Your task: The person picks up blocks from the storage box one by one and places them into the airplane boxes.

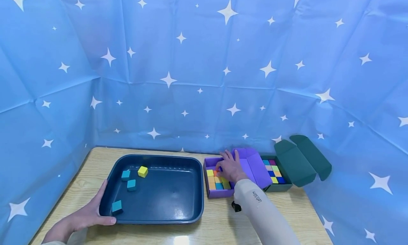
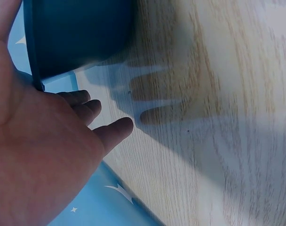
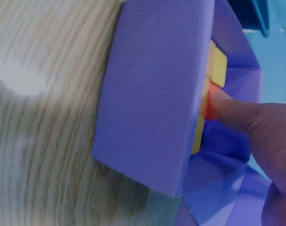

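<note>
My left hand (image 1: 87, 210) rests at the front left corner of a dark blue tray (image 1: 169, 195), thumb along the front side. In the left wrist view, its fingers (image 2: 115, 133) reach loosely out beside the tray wall. Inside the tray lie a yellow cube (image 1: 142, 171) and three teal cubes, one of them near the front (image 1: 117, 206). Over at the purple box (image 1: 220, 193), my right hand (image 1: 232, 169) reaches in from above. Its thumb (image 3: 234, 112) presses against an orange-red cube (image 3: 211, 104), pinching it among yellow, light orange and teal cubes.
The purple box's open lid (image 1: 253, 169) leans to the right, towards a dark green box (image 1: 278, 187) of coloured cubes. That box's lid (image 1: 296, 165) stands open too. A blue starred cloth (image 1: 191, 61) closes off the back and sides of the wooden table (image 1: 210, 231).
</note>
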A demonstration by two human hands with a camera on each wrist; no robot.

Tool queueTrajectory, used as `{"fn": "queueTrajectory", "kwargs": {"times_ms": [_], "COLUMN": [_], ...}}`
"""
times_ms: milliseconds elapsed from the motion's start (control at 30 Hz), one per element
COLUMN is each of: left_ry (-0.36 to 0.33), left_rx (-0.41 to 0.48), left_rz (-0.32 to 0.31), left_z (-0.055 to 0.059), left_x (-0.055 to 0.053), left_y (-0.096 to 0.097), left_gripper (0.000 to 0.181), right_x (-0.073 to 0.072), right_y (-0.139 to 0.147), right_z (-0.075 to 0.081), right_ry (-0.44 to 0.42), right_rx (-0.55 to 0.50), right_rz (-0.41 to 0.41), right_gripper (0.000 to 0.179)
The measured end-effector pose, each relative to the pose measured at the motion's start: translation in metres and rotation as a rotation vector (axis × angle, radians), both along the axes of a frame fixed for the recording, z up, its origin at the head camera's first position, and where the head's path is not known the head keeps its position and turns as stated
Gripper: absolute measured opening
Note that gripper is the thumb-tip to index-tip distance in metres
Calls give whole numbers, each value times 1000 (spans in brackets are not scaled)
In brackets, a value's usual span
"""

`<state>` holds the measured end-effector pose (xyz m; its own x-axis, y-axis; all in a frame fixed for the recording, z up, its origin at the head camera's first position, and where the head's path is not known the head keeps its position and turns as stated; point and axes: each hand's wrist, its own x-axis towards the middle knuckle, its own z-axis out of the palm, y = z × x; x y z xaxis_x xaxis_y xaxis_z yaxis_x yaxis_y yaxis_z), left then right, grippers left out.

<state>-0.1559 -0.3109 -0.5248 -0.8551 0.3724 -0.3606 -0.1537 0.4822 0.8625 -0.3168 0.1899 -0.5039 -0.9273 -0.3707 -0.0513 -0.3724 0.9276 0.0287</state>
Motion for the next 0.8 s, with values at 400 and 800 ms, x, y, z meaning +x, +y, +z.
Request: {"fn": "queueTrajectory", "kwargs": {"times_ms": [400, 800], "left_ry": [-2, 30], "left_rx": [-13, -29], "left_rz": [2, -3], "left_z": [0, -1], "left_x": [0, 0], "left_y": [1, 1], "left_gripper": [127, 127], "right_x": [-1, 30], "right_y": [-58, -175], "right_z": [21, 24], "right_ry": [102, 123], "right_rx": [-164, -40], "right_rz": [118, 367], "right_gripper": [24, 34]}}
